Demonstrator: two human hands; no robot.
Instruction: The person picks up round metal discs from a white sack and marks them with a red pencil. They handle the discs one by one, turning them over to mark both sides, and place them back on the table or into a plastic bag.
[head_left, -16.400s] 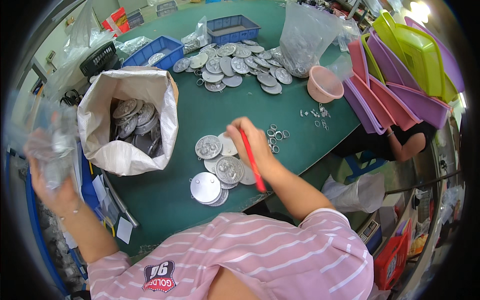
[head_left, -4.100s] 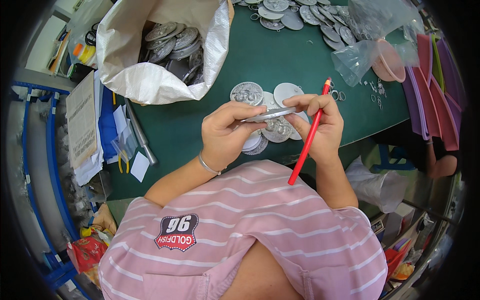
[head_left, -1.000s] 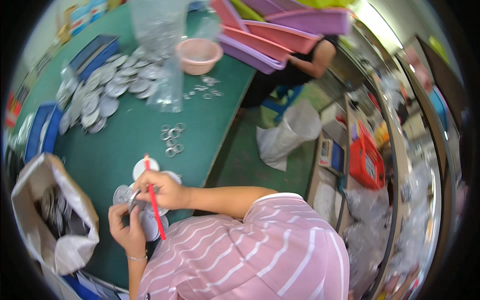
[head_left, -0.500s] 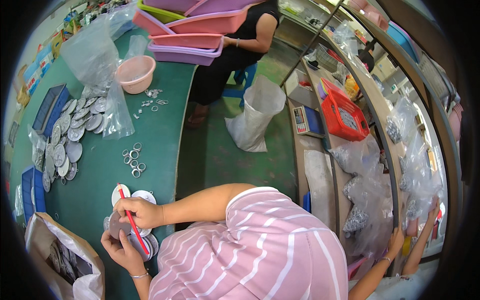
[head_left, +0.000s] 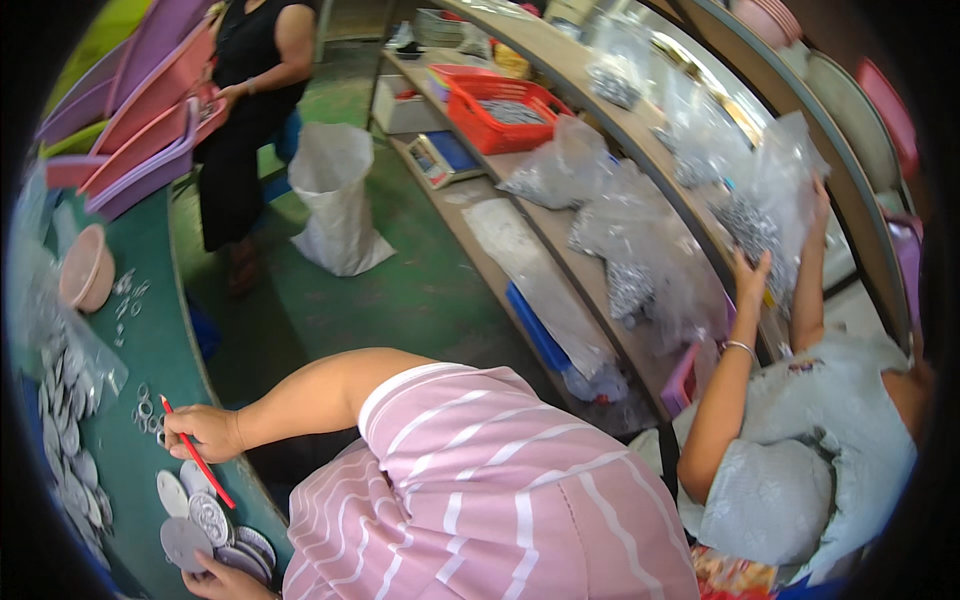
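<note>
Taking the peach bowl [head_left: 87, 268] as the landmark, the grey disc [head_left: 187, 542] is well below it in the head view, tilted up, its lower edge gripped by the left hand [head_left: 225, 580], partly cut off by the picture's lower edge. The right hand [head_left: 205, 432], nearer the bowl but also below it, has its fingers curled around a red pencil [head_left: 199, 452]; whether the fingertips also pinch a ring, I cannot tell. The grey disc could slip and scuff its neighbours, since it seems held only by its edge; the pencil's lower end, hanging close above the pale discs [head_left: 172, 494], might catch them if the wrist dips; and a sideways brush of the knuckles could scatter the loose rings [head_left: 146, 405], between bowl and discs. Counting: one bowl, one pencil, one disc in hand; beside it, two plain pale discs, one embossed disc [head_left: 210, 518] and an overlapping stack [head_left: 257, 548] of at least two; at least four rings, too bunched for a firm count. The heap of discs [head_left: 70, 450] below the bowl is too layered to number. One white sack [head_left: 335, 195] stands on the floor to the bowl's right.
</note>
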